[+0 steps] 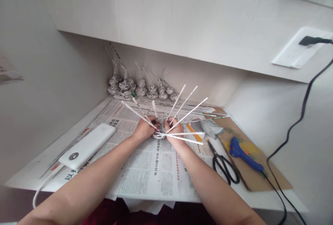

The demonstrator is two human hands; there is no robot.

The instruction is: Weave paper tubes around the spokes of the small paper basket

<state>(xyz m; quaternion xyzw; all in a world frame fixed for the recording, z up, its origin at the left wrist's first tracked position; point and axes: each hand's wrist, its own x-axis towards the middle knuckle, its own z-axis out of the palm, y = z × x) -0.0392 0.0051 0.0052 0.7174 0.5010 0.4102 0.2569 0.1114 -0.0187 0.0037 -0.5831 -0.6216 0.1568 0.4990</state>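
Observation:
In the middle of the table sits a small round paper weaving (158,135), held between my two hands. White rolled-paper sticks (191,112) fan out from it to the left, up and right. My left hand (145,127) is closed on the weaving's left side, with sticks rising past its fingers. Curled fingers of my right hand (176,130) grip the right side, among the stick bases. The fingertips partly hide the weave, so I cannot make out which strand each one pinches.
Newspaper (148,159) covers the table. Several gourd-shaped paper weavings (152,91) line the back wall. At left lies a white power bank (88,145) with a cable. At right are black-handled scissors (223,164), a blue glue gun (244,155) on cardboard (273,176), and loose paper sticks (203,108).

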